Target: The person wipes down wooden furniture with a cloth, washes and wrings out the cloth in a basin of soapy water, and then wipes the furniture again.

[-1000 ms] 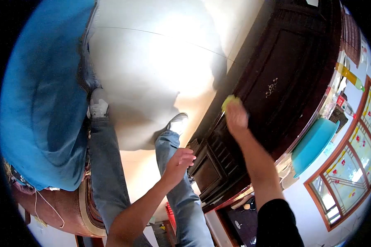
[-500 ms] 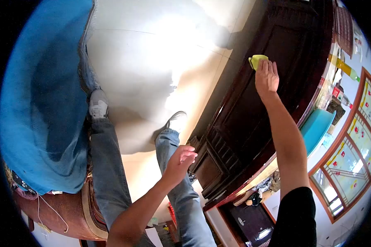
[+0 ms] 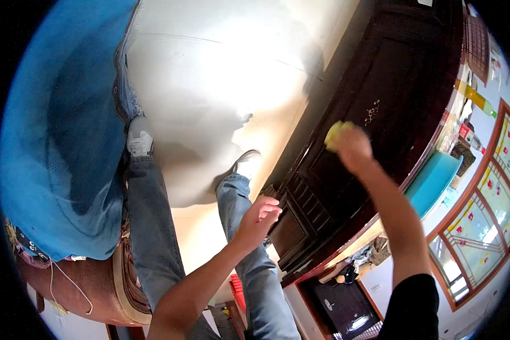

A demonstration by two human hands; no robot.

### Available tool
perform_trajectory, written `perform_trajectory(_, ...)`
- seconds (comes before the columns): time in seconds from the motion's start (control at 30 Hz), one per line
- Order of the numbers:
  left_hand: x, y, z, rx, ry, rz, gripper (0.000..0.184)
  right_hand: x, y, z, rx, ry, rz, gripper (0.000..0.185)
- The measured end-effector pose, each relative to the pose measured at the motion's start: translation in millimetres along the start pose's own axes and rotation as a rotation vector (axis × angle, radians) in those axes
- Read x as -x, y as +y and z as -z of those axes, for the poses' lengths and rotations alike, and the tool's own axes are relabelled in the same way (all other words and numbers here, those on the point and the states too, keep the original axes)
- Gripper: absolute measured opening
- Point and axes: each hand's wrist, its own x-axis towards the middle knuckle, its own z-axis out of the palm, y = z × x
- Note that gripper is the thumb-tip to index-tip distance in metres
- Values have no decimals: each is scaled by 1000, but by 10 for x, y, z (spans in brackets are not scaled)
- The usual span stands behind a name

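Observation:
My right hand (image 3: 354, 148), smeared by motion, is closed on a yellow-green cloth (image 3: 335, 136) and presses it against the front of a dark wooden cabinet (image 3: 345, 113). A small pale floral motif (image 3: 372, 113) shows on the panel near that hand. My left hand (image 3: 257, 220) hovers over my jeans at the knee, close to the cabinet's lower corner. Its fingers are loosely bent and apart, with nothing in them.
A blue cloth covering (image 3: 68, 124) hangs over a brown sofa (image 3: 79, 289) on the left. On the cabinet's top stand a turquoise basin (image 3: 433, 184), a bottle of yellow liquid (image 3: 475, 97) and other items. My shoes (image 3: 140, 137) rest on pale floor tiles (image 3: 209, 73).
My right hand has moved with the cloth down and to the left in view along the cabinet front, uncovering the floral motif. My left hand has shifted slightly right.

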Motion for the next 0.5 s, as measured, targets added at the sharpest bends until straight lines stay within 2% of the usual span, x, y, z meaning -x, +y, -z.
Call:
perform_trajectory(0.03,-25,-18,-30,-9,11,-24,27,-100,145,375,340,181,35,24)
perform_trajectory(0.07,-48,-65,-25,-26,3,-19,27,-360,716,62,566,563,-22,24)
perform_trajectory(0.13,-98,-180,5,-62,-14,-12,28,-655,1102,749,404,603,-148,30)
perform_trajectory(0.17,-111,-202,15,-36,-4,-21,27,-773,1254,947,485,750,-151,31)
perform_trajectory(0.2,-121,-203,22,-10,7,-30,27,-871,1312,1061,495,692,-270,32)
perform_trajectory(0.27,-171,-192,57,-2,34,-28,27,-1049,1365,778,575,417,-441,34)
perform_trajectory(0.33,-147,-109,81,-39,66,6,26,-1133,945,472,575,213,-402,32)
perform_trajectory(0.37,-153,-101,104,-39,67,12,26,-1144,767,32,630,312,-353,32)
perform_trajectory(0.4,-135,-99,123,-37,66,21,26,-1047,431,-62,421,30,-308,36)
perform_trajectory(0.43,-84,-89,139,-37,58,37,26,-908,109,-241,384,-32,-251,38)
perform_trajectory(0.47,-37,-46,145,-13,70,69,26,-754,-105,-646,370,75,-217,39)
perform_trajectory(0.5,27,18,148,11,83,99,26,-595,-311,-793,400,71,-161,38)
